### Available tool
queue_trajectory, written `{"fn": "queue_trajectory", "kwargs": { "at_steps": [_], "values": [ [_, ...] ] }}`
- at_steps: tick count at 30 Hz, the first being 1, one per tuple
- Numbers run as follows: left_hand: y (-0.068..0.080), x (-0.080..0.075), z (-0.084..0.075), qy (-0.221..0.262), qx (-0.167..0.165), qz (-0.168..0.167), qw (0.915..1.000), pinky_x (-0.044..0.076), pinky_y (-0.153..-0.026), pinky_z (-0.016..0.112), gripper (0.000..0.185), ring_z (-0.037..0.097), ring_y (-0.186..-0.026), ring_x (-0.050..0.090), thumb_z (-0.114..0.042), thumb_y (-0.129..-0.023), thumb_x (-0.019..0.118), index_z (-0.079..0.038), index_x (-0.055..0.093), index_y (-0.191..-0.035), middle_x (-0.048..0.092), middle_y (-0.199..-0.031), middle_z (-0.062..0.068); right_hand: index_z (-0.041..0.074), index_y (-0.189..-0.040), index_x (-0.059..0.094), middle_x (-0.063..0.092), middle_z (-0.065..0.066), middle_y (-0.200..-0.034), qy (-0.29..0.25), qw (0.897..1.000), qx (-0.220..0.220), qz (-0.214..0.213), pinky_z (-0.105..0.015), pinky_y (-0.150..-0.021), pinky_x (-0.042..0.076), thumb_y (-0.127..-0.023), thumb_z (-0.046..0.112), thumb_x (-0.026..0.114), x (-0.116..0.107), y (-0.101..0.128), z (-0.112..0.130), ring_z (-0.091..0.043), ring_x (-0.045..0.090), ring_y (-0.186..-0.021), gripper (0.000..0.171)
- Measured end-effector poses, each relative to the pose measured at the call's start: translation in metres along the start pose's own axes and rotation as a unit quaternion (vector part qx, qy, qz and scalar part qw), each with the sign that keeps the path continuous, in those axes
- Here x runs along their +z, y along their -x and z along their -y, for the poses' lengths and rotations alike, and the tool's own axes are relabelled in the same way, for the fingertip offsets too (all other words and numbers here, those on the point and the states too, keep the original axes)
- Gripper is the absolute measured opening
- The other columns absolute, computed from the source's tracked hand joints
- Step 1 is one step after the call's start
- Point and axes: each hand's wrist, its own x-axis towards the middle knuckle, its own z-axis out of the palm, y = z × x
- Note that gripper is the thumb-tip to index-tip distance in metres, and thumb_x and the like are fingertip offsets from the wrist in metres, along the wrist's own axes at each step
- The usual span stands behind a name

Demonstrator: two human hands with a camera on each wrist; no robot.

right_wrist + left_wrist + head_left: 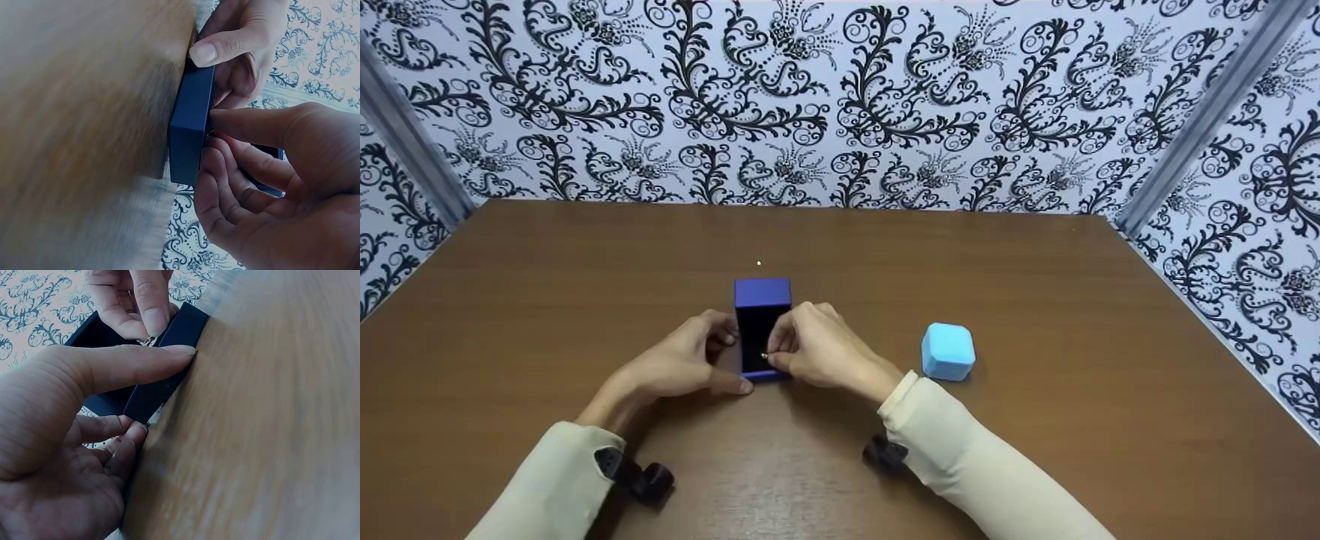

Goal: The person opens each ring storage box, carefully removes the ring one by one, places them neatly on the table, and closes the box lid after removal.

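Note:
A blue jewellery box stands open on the table, its lid raised at the back and its inside black. My left hand grips it from the left, thumb over the front edge and fingers along the side. My right hand reaches into it from the right. Between its thumb and fingertips it pinches a small gold piece of jewellery, low in the box near the front edge. In the right wrist view, the right fingers hide the piece behind the box's front wall.
A light-blue rounded box, closed, stands to the right of the right wrist. A tiny bright speck shows behind the jewellery box. Patterned walls border the brown table at the back and sides.

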Motion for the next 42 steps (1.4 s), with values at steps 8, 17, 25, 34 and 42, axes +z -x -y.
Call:
{"fn": "queue_trajectory", "kwargs": {
  "at_steps": [8, 17, 25, 34, 42],
  "values": [
    [-0.0004, 0.0008, 0.0012, 0.004, -0.001, -0.004, 1.0000, 0.039, -0.098, 0.045, 0.076, 0.032, -0.110, 0.050, -0.017, -0.068, 0.093, 0.009, 0.052, -0.126, 0.054, -0.116, 0.018, 0.013, -0.079, 0.076, 0.067, 0.011, -0.068, 0.015, 1.000, 0.013, 0.003, -0.023, -0.070, 0.051, -0.084, 0.007, 0.077, 0.0002, 0.0006, 0.0017, -0.003, 0.061, -0.068, 0.009],
    [-0.0003, 0.0006, 0.0006, 0.004, 0.003, -0.008, 1.0000, 0.039, -0.098, 0.045, 0.075, 0.032, -0.110, 0.050, -0.017, -0.067, 0.094, 0.009, 0.053, -0.125, 0.054, -0.115, 0.017, 0.013, -0.078, 0.076, 0.069, 0.008, -0.070, 0.023, 1.000, 0.006, 0.002, -0.025, -0.071, 0.051, -0.083, 0.006, 0.076, 0.0000, -0.0001, 0.0023, -0.004, 0.062, -0.069, 0.008],
    [0.0006, 0.0010, 0.0004, 0.005, 0.001, -0.011, 0.9999, 0.039, -0.097, 0.045, 0.075, 0.031, -0.109, 0.050, -0.017, -0.067, 0.094, 0.008, 0.053, -0.124, 0.054, -0.114, 0.017, 0.013, -0.077, 0.076, 0.068, 0.009, -0.070, 0.031, 1.000, 0.004, 0.002, -0.023, -0.069, 0.050, -0.083, 0.008, 0.076, -0.0005, 0.0003, 0.0027, -0.002, 0.061, -0.068, 0.008],
    [0.0002, 0.0010, 0.0003, 0.009, 0.001, -0.011, 0.9999, 0.039, -0.098, 0.045, 0.076, 0.031, -0.109, 0.051, -0.016, -0.067, 0.094, 0.008, 0.051, -0.124, 0.055, -0.114, 0.017, 0.014, -0.078, 0.076, 0.066, 0.012, -0.070, 0.035, 0.999, 0.003, 0.014, -0.022, -0.068, 0.050, -0.083, 0.008, 0.075, -0.0015, 0.0016, 0.0033, -0.002, 0.060, -0.069, 0.008],
    [-0.0005, 0.0013, 0.0006, 0.006, 0.003, -0.010, 0.9999, 0.039, -0.099, 0.046, 0.076, 0.031, -0.110, 0.051, -0.017, -0.067, 0.094, 0.009, 0.052, -0.125, 0.055, -0.115, 0.017, 0.015, -0.078, 0.076, 0.066, 0.012, -0.070, 0.021, 0.999, 0.013, 0.033, -0.021, -0.067, 0.050, -0.084, 0.009, 0.075, -0.0074, 0.0030, 0.0063, -0.002, 0.060, -0.067, 0.008]
  ]
}}
